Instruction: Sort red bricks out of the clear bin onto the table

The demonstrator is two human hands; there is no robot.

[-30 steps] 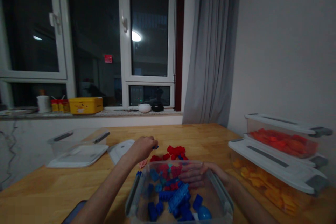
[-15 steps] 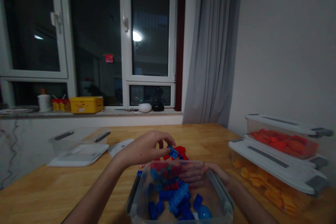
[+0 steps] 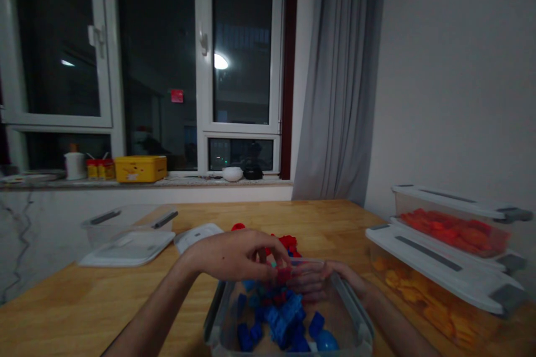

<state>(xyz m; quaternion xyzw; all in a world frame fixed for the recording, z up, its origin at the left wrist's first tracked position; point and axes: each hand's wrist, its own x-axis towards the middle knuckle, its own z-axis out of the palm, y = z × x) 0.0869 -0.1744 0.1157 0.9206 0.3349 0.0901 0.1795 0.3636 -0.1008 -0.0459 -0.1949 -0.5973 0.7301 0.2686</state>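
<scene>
A clear plastic bin [image 3: 357, 312] stands at the table's near edge with several blue blocks [image 3: 285, 318] and a blue ball [image 3: 326, 340] in it. My left hand [image 3: 238, 256] hovers over the bin's far rim, fingers bunched and pointing down. I cannot see whether a block is between them. My right hand [image 3: 324, 279] lies along the bin's far right wall and holds it. A small pile of red blocks [image 3: 288, 241] sits on the table just behind the bin.
A white lid [image 3: 195, 234] lies left of the pile. An empty clear container [image 3: 125, 231] stands at far left. Two lidded bins are stacked at right, orange pieces [image 3: 419, 287] below, red pieces [image 3: 452, 230] above. A yellow box [image 3: 140, 168] sits on the windowsill.
My left hand picked a blue block from the pile behind the bin and came back over the bin's far rim. My right hand stayed on the bin.
</scene>
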